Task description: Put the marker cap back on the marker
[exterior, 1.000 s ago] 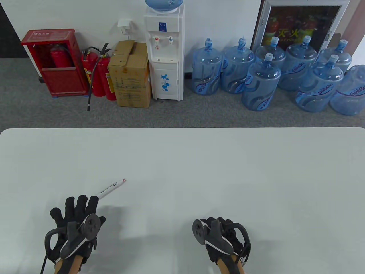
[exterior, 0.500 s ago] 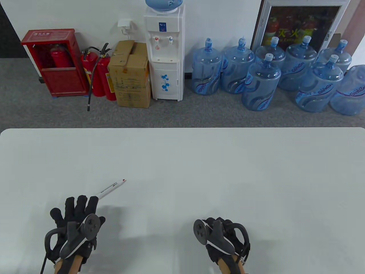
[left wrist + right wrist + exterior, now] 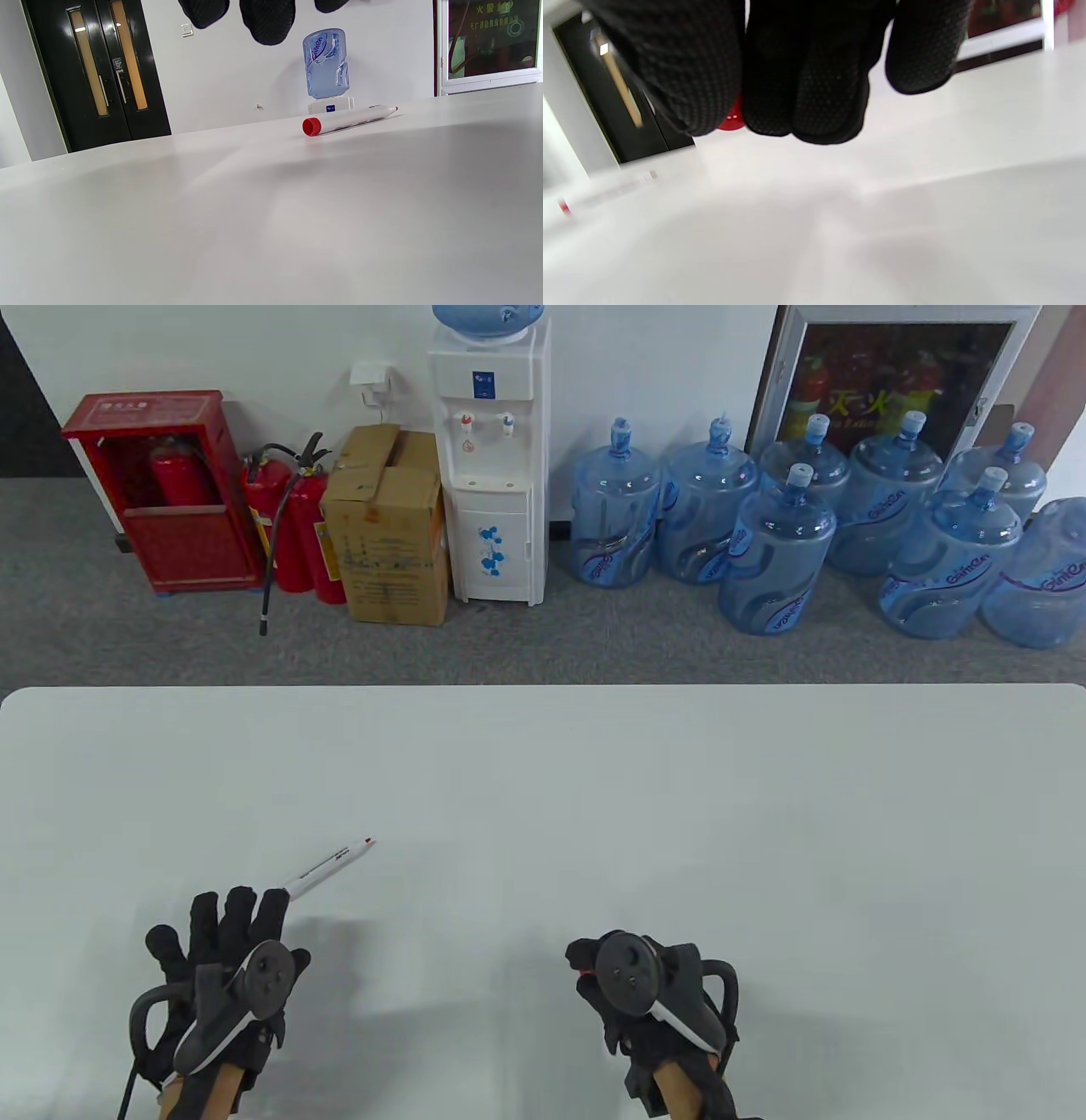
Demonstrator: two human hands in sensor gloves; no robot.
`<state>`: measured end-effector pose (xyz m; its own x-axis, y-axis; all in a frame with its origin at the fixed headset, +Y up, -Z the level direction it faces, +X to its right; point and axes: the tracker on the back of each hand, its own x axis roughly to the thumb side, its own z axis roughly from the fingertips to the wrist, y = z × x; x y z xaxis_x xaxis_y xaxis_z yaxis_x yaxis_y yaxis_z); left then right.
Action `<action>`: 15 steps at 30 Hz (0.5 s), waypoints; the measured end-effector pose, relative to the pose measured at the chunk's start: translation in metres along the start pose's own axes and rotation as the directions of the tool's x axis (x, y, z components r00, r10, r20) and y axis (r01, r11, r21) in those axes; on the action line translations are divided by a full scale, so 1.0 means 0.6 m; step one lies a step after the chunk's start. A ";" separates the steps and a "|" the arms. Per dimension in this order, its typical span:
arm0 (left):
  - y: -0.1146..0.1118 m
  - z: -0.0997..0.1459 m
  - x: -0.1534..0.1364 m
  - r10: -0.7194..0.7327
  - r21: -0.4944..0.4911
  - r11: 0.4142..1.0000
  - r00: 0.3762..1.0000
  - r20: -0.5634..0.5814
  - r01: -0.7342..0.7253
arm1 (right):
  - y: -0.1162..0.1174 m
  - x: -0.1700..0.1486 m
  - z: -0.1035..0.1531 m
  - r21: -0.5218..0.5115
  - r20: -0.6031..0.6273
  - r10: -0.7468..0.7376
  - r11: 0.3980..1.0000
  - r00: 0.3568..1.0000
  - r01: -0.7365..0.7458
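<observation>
A white marker [image 3: 327,865] with a red tip lies uncapped on the white table [image 3: 679,814], tip pointing to the far right. My left hand [image 3: 229,912] is open with fingers spread just behind the marker's near end. In the left wrist view the marker [image 3: 350,120] lies ahead and my fingertips [image 3: 267,21] hang above the table, clear of it. My right hand [image 3: 594,976] is curled at the near middle of the table. A red marker cap [image 3: 732,120] shows between its fingers, and a red speck of it shows in the table view [image 3: 582,976].
The marker shows blurred at the left of the right wrist view [image 3: 606,190]. Beyond the table's far edge stand a water dispenser [image 3: 492,458], several blue water jugs [image 3: 776,551], a cardboard box [image 3: 386,526] and fire extinguishers [image 3: 288,526].
My right hand has rolled to the left and moved slightly forward, so its tracker now faces up. My left hand and the marker have barely moved.
</observation>
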<state>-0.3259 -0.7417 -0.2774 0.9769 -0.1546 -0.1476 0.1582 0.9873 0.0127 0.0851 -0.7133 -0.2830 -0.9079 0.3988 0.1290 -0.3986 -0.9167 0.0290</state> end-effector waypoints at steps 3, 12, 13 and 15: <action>-0.001 0.000 -0.001 -0.001 -0.005 1.000 1.000 -0.001 0.001 | -0.020 -0.006 -0.013 -0.006 -0.018 -0.139 0.990 0.990 0.139; -0.002 -0.001 -0.004 0.000 -0.016 1.000 1.000 -0.005 0.000 | -0.009 0.000 -0.051 0.000 -0.041 -0.539 0.842 0.842 0.539; -0.002 -0.001 -0.004 0.002 -0.016 1.000 1.000 -0.005 -0.002 | -0.004 -0.001 -0.054 0.005 -0.049 -0.572 0.820 0.819 0.573; -0.002 -0.002 -0.005 0.006 -0.016 1.000 1.000 -0.005 -0.006 | 0.006 -0.007 -0.062 0.019 -0.075 -0.633 0.772 0.771 0.636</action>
<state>-0.3290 -0.7424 -0.2781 0.9770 -0.1487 -0.1528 0.1502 0.9887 -0.0021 0.0825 -0.7174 -0.3205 -0.4572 0.8893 0.0070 -0.8822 -0.4545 0.1233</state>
